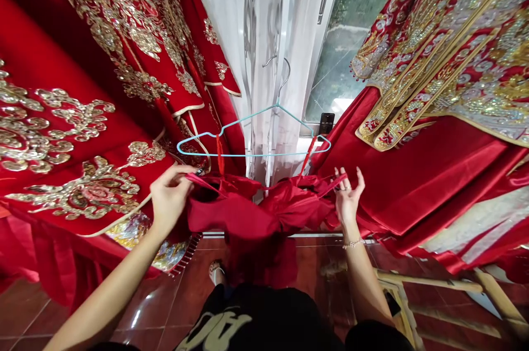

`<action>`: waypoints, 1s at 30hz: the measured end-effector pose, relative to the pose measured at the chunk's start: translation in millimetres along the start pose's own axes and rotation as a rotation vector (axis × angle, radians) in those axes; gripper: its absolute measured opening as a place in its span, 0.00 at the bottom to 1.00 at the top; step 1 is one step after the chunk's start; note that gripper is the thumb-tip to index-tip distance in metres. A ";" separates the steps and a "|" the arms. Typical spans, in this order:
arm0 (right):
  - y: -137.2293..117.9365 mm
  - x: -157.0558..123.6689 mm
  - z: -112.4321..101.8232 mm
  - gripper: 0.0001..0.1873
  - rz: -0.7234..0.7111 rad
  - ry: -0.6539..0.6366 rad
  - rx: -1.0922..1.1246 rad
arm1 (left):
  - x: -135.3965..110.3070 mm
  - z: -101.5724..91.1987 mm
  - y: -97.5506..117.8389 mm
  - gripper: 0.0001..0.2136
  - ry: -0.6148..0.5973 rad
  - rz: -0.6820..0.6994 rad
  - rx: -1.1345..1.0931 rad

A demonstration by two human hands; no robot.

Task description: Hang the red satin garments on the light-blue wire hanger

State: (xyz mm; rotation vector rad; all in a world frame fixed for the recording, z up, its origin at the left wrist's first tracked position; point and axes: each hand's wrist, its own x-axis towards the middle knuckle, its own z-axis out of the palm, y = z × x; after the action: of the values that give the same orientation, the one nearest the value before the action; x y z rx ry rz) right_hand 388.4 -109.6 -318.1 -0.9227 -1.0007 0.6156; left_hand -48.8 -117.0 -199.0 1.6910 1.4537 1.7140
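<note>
A red dress (pixel 248 219) hangs in front of me from a light blue hanger (pixel 264 155). Thin red loops join it to the notches near both hanger ends. With the fingers of my left hand (pixel 171 194) I pinch a shoulder strap at the dress's left side and draw it outward. My right hand (pixel 348 199), with a beaded bracelet on the wrist, has the other strap hooked at its thumb and fingers, the remaining fingers spread. What the metal hanger hook (pixel 285 75) rests on, if anything, I cannot tell.
Red garments with gold embroidery (pixel 95 191) crowd the left, and a beaded red jacket (pixel 446 64) hangs at right. Behind are a white curtain (pixel 223 4) and a window (pixel 351 26). A phone (pixel 326 122) stands by the window; a wooden frame (pixel 430 279) is low right.
</note>
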 end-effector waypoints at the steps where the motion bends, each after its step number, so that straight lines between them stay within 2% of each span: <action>1: -0.6 8.8 -0.8 0.53 -0.053 -0.011 -0.088 | 3.2 2.6 -1.9 0.05 0.132 -0.007 -0.082; 3: -3.6 31.5 -2.1 0.62 -0.110 -0.059 -0.190 | 13.3 6.9 -6.8 0.06 0.345 0.055 -0.195; 5: -10.6 56.6 -0.7 0.68 -0.139 -0.130 -0.195 | 26.5 9.9 -10.9 0.08 0.436 0.149 -0.253; 9: -36.5 94.5 12.4 0.74 -0.234 -0.251 -0.186 | 51.0 13.3 -10.7 0.13 0.443 0.277 -0.232; 14: -72.5 104.5 28.5 0.74 -0.371 -0.350 -0.217 | 62.0 11.0 -3.0 0.13 0.533 0.383 -0.278; 16: -82.3 102.7 33.1 0.72 -0.401 -0.397 -0.263 | 61.9 8.2 -1.6 0.14 0.558 0.390 -0.275; 20: -97.1 106.8 46.4 0.67 -0.384 -0.528 -0.384 | 62.4 5.2 -3.2 0.16 0.571 0.301 -0.218; 22: -105.1 114.1 53.3 0.61 -0.325 -0.660 -0.421 | 63.8 5.5 -5.5 0.15 0.534 0.293 -0.217; 25: -116.6 126.3 57.6 0.46 -0.218 -0.845 -0.501 | 68.7 5.2 -6.4 0.14 0.384 0.276 -0.222; 27: -121.0 131.7 55.1 0.37 -0.174 -0.885 -0.550 | 76.7 4.2 -1.7 0.13 0.251 0.224 -0.198; 30: -119.8 135.3 45.9 0.27 -0.102 -0.894 -0.601 | 97.4 5.8 13.5 0.13 0.115 0.189 -0.157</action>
State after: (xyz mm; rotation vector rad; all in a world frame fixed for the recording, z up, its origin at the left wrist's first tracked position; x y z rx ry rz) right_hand 408.4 -44.6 -144.5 -1.1218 -2.1006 0.6614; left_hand -61.8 -42.3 -136.2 1.7167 1.2016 1.9982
